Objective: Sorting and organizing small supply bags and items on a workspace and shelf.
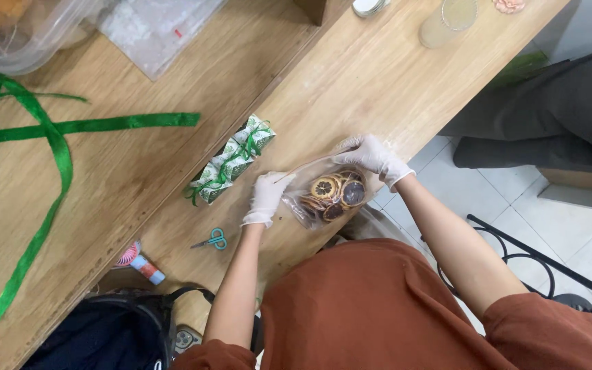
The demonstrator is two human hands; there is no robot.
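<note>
Wooden table (351,89) — clear bag (327,195) of dried citrus slices, left hand (267,197) and right hand (371,156) pinching its edges.

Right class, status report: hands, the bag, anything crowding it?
Left hand, right hand both gripping clear bag of dried citrus slices. Bag flat on wooden table. Wrapped box, scissors nearby, apart.

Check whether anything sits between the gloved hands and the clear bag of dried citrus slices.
Nothing visible does. The left hand and the right hand both hold the clear bag of dried citrus slices at its top edge, over the wooden table.
</note>
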